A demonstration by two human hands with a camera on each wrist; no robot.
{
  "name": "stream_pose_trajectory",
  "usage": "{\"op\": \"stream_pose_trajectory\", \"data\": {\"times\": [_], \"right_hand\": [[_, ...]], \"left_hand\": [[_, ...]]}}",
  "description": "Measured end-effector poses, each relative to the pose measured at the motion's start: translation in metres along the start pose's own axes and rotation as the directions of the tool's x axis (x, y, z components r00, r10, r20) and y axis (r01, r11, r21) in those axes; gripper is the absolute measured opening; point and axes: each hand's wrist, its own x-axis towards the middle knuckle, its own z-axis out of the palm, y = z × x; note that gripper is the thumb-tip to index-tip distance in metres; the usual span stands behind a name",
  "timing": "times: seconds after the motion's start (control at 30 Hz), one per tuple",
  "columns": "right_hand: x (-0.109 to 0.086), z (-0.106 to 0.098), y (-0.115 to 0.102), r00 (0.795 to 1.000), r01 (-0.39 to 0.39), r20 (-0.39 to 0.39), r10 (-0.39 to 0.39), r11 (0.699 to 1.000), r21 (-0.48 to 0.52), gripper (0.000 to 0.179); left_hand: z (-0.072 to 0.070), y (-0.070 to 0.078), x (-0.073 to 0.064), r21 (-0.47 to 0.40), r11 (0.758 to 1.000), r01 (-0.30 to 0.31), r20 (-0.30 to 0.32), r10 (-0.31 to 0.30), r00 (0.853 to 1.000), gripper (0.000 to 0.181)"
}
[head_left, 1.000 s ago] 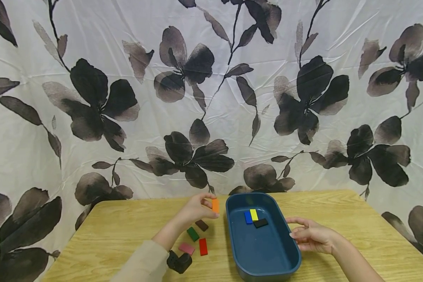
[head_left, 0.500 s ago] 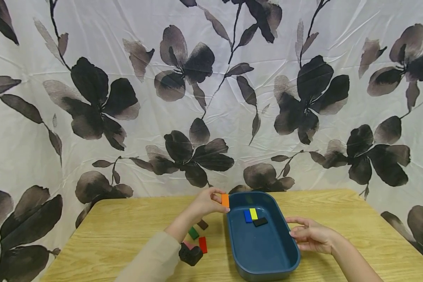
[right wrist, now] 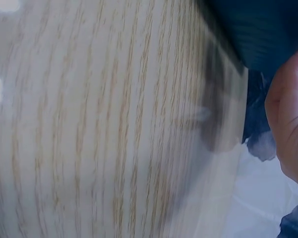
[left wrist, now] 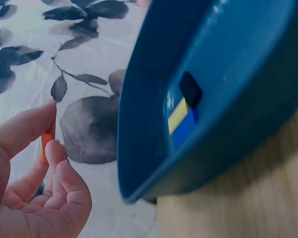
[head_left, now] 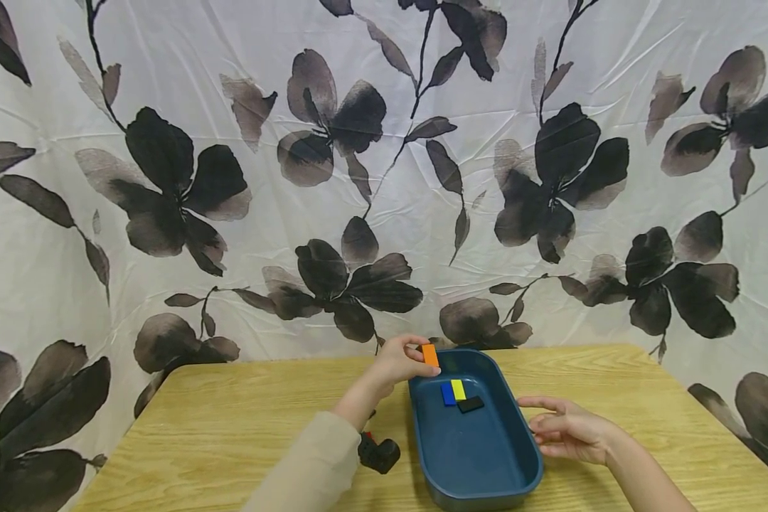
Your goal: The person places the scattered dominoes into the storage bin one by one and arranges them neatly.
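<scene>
My left hand [head_left: 397, 364] pinches an orange block [head_left: 429, 355] between thumb and fingers, over the far left rim of a dark blue bin [head_left: 480, 493]. In the left wrist view the orange block [left wrist: 49, 134] shows edge-on in the fingertips, beside the bin wall. Inside the bin, near its far end, lie a blue block [head_left: 447, 394], a yellow block [head_left: 458, 390] and a black block [head_left: 470, 404]. My right hand [head_left: 576, 432] is at the bin's right side, fingers loosely extended, fingertips right at the rim.
A red block [head_left: 368, 435] peeks out behind the black wrist camera [head_left: 380, 455] on the left arm, and the sleeve hides the table around it. The wooden table [head_left: 230, 419] ends at a floral cloth [head_left: 397, 178] behind.
My left hand has carried the orange block rightward, from beside the bin to over its far left rim. The arm now covers the green, pink and most other loose blocks. The right hand stays put.
</scene>
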Motion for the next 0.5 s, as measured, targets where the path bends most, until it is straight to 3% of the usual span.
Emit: {"op": "stream_pose_trajectory", "data": {"times": [0.2,0.5], "right_hand": [[0.003,-0.001,0.001,1.000,0.007,0.003,-0.007,1.000,0.010,0.043],[0.004,-0.001,0.002,1.000,0.006,-0.017,-0.006,1.000,-0.001,0.045]], "left_hand": [[0.013,-0.001,0.005,-0.053,0.997,0.053,-0.026,-0.054,0.998,0.053],[0.026,-0.004,0.008,-0.151,0.987,0.048,-0.106,-0.065,0.992,0.053]]}}
